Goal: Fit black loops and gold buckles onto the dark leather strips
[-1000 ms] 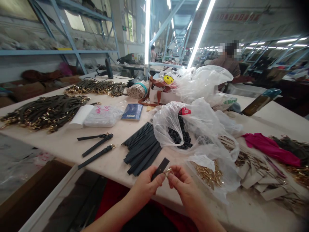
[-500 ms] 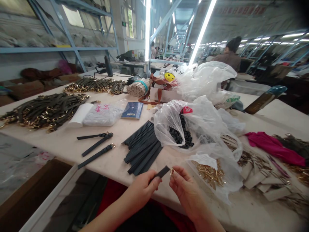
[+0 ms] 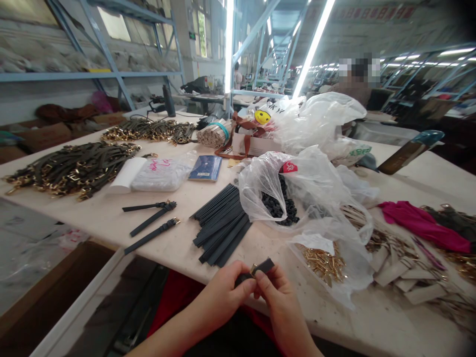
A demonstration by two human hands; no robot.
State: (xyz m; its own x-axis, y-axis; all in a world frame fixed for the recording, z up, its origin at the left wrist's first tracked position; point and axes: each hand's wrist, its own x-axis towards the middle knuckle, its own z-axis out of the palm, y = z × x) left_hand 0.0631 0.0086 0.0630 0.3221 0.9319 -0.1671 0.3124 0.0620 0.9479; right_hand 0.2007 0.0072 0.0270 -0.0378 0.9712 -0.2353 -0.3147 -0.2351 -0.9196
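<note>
Above the table's front edge, my left hand [image 3: 232, 287] pinches a dark strap [image 3: 265, 266]. A small gold buckle [image 3: 253, 269] is on the strap, between my two hands. My right hand [image 3: 273, 287] is closed on the strap beside the buckle, thumb on top, with the strap's end sticking out past the fingers. Just beyond lies a fanned stack of dark straps [image 3: 223, 228]. To the right, an open plastic bag holds gold metal pieces [image 3: 323, 263]. Several straps, at least one with a buckle [image 3: 152, 235], lie on the left.
Behind the stack, a clear bag holds small black loops [image 3: 277, 208]. A blue booklet [image 3: 205, 168], a wrapped white packet [image 3: 159, 174] and piles of buckled straps [image 3: 74, 168] stand farther left. Pale straps [image 3: 405, 270] and a magenta cloth [image 3: 424, 225] lie right. A person [image 3: 359, 82] sits beyond.
My right hand has moved left to meet my left hand. The buckle, held apart from the strap's end before, is now on the strap. Both hands now grip the strap.
</note>
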